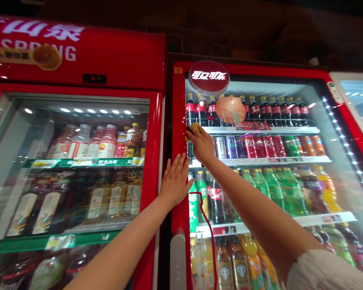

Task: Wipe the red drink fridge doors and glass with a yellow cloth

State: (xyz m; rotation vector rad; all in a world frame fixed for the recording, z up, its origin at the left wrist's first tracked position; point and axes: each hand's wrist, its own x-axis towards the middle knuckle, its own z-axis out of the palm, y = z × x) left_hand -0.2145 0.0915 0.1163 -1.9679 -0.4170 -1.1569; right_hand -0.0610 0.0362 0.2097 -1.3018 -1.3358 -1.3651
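My left hand (174, 181) lies flat with its fingers spread on the red door frame (179, 108) of the right-hand drinks fridge. Higher up and to the right, my right hand (202, 144) presses a small yellow and black sponge (194, 128) to the left edge of the glass door. Its fingers are bent over the sponge and hide part of it. Behind the glass, cola bottles (254, 109) stand on the top shelf and cans (250, 146) on the shelf below. A round red sign (209, 77) is on the door's upper left.
Another red fridge (156, 133) with bottled drinks stands at the left, a narrow dark gap between the two. A grey door handle (178, 257) is below my left hand. A red outline runs down the glass. Part of a white cabinet (340, 80) shows at the far right.
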